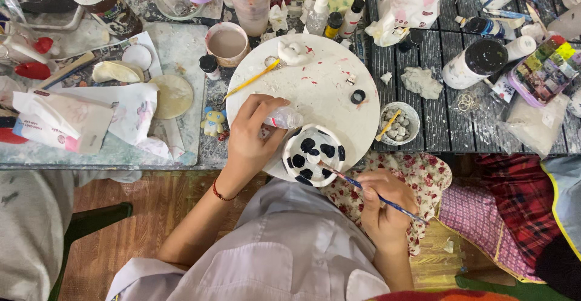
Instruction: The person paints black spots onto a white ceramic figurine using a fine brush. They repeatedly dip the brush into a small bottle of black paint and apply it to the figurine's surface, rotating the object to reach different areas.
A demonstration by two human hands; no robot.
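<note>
A white ceramic bowl with black spots (312, 154) sits at the near edge of a round white turntable (327, 77). My left hand (249, 136) rests on the turntable beside the bowl, fingers curled around a small clear bottle (284, 118) next to the rim. My right hand (382, 207) holds a thin blue-handled paintbrush (369, 192), whose tip touches the bowl's near rim. A yellow-handled brush (251, 80) and a small white clay figure (295, 52) lie on the far part of the turntable. A small black cap (357, 96) lies on its right side.
A cup of murky water (227, 42) stands left of the turntable. Paint bottles (340, 19) crowd behind it. A small bowl of clay bits (399, 122), a black-lidded jar (475, 64) and a paint palette (544, 68) lie right. A floral cloth (417, 174) covers my lap.
</note>
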